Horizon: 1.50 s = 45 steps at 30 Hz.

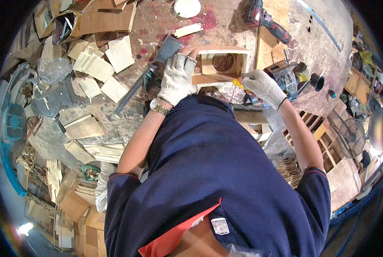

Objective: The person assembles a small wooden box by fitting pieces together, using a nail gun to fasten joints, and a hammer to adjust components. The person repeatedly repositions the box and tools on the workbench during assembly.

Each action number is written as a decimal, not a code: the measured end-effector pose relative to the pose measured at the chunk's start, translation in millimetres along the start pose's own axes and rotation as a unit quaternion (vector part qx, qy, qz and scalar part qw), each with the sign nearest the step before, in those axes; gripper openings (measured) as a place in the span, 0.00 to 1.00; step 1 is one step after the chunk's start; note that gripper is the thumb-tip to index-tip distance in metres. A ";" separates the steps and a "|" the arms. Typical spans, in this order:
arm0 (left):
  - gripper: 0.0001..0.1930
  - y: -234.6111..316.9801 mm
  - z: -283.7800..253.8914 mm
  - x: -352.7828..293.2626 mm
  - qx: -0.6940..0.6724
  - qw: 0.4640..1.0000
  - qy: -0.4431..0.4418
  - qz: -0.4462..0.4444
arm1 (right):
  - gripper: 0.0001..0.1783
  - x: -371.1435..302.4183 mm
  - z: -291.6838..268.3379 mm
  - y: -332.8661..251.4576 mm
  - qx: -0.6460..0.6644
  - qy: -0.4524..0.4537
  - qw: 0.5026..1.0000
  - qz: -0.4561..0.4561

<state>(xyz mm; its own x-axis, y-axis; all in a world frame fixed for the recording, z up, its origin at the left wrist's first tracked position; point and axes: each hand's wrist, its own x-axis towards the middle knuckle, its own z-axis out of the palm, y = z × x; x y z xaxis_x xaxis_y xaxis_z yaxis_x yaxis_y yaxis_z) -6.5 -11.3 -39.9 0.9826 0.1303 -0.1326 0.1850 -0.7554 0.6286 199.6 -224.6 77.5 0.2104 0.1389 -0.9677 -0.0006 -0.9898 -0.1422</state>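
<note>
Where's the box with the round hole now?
In the head view, the box is above and right of centre, between the left hand at its left end and the right hand by its lower right corner.

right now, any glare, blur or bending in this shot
Head view: fisheye bending toward the dark rim; head view: glare from a bright light at lower left; head view: a smeared patch near the right rim, while the left hand, right hand and wooden box look fairly sharp.

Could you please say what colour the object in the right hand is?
The object in the right hand shows yellow, best seen in the head view.
</note>
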 end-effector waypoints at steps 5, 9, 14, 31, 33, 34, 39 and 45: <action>0.66 0.8 0.1 -0.2 -0.031 0.999 -0.008 -0.014 | 0.21 -5.0 17.6 3.7 -0.131 0.084 0.973 -0.170; 0.67 1.3 -0.3 0.1 -0.036 0.999 0.006 -0.011 | 0.19 -4.2 15.7 4.6 -0.184 0.133 0.944 -0.241; 0.68 1.9 -1.4 -0.2 -0.034 0.999 0.003 -0.014 | 0.18 -3.7 6.3 1.6 -0.288 0.083 0.928 -0.223; 0.66 -1.5 4.1 -0.6 -0.037 0.999 0.007 -0.008 | 0.12 18.8 -3.3 23.1 -0.360 0.105 0.868 -0.325; 0.66 -1.9 4.4 -0.5 -0.045 0.999 0.013 -0.007 | 0.14 28.9 -13.0 32.1 -0.401 0.096 0.832 -0.372; 0.66 -2.2 4.4 -0.3 -0.040 0.999 0.014 -0.006 | 0.14 33.4 -16.5 35.5 -0.415 0.099 0.813 -0.396; 0.66 -2.6 4.8 -0.1 -0.042 0.999 0.008 -0.013 | 0.23 49.2 -27.2 45.3 -0.449 0.114 0.738 -0.490; 0.67 -2.6 4.1 -0.6 -0.041 0.999 0.013 -0.011 | 0.27 62.9 -43.8 43.8 -0.483 0.126 0.628 -0.597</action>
<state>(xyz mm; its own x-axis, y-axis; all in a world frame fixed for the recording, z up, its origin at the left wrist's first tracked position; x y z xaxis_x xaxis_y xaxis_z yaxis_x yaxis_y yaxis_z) -7.7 -12.0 -44.6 0.9782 0.1639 -0.1276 0.2064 -0.6975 0.6862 255.6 -260.6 19.6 -0.3547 0.9109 -0.2106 0.8726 0.2417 -0.4245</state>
